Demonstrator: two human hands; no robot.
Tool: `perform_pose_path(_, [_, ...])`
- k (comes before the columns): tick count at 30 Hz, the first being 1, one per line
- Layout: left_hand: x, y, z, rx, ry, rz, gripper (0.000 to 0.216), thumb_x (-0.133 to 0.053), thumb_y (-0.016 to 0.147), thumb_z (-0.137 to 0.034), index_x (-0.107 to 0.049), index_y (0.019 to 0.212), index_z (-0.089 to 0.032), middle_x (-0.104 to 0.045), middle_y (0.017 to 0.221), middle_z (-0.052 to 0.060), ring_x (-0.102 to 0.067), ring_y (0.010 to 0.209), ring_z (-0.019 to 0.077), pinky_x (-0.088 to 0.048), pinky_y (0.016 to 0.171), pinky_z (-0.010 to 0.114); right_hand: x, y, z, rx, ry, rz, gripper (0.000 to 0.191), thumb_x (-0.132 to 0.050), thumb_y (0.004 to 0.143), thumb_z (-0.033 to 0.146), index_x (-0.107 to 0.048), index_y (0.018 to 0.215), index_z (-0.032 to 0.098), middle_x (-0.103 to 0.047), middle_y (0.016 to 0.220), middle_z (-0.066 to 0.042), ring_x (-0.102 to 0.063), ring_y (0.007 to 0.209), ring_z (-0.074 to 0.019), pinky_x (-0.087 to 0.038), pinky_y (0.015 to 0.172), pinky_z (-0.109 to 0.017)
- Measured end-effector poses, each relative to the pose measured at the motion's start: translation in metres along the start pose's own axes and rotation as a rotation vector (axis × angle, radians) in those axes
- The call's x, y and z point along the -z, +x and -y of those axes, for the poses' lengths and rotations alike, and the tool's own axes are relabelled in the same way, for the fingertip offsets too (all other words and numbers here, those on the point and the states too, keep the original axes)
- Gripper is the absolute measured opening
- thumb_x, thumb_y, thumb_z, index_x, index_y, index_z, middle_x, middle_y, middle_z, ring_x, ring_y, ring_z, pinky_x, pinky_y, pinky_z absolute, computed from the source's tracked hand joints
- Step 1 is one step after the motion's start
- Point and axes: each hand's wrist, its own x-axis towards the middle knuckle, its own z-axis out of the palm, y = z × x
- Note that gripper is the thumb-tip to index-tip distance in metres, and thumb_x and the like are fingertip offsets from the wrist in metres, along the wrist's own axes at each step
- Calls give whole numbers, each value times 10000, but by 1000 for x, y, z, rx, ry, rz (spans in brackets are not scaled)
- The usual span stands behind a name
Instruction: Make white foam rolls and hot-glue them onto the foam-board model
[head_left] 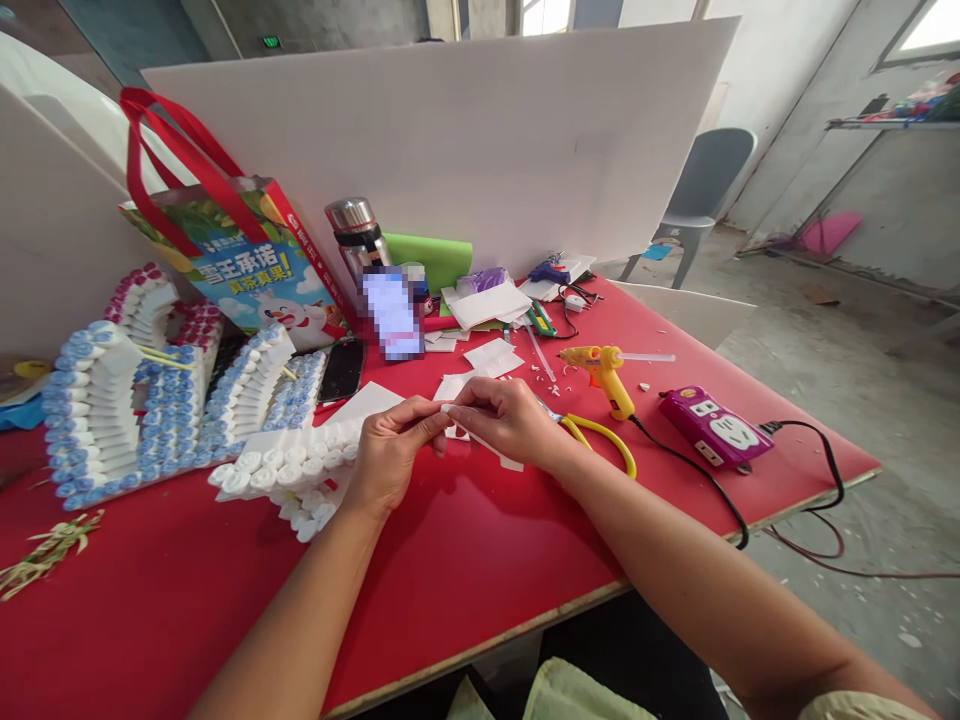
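Observation:
My left hand (390, 455) and my right hand (506, 420) meet over the red table (465, 570), both pinched on a small white paper piece (450, 412) held between the fingertips. A strip of the same white paper (501, 458) pokes out below my right hand. Just left of my left hand lies a white row of rolled paper tubes (289, 472). Yellow-handled scissors (604, 435) lie right behind my right wrist.
A blue-and-white rolled-paper model (150, 410) stands at left, a red-handled shopping bag (240, 250) behind it. A yellow glue gun (604, 372), purple power strip (716, 425), black phone (343, 370), steel flask (358, 238), paper scraps (491, 355) and a white board backdrop (487, 150) surround the hands.

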Motion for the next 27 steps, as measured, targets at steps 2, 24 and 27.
perform_pose_path(2, [-2,-1,-1,-15,33,-3,107,-803,739,-209,-785,844,-198,-632,677,-8,-556,554,101,-462,549,236,0,-1,1,20,-69,-11,147,-580,907,281,-610,814,172,-645,681,2,-593,574,-107,-414,561,-212])
perform_pose_path(24, [-6,-2,-5,-72,115,-70,140,-803,751,-281,-775,859,-197,-657,793,12,-527,621,102,-433,560,243,12,8,5,-521,889,246,252,-680,892,365,-580,936,137,-734,832,-102,-727,687,-215,-607,702,-372])
perform_pose_path(27, [-6,-2,-6,-56,109,-65,150,-802,751,-296,-776,856,-193,-650,771,12,-521,600,101,-430,551,247,11,8,5,-497,839,220,308,-768,811,385,-594,891,144,-709,768,-53,-685,607,-170,-593,656,-328])
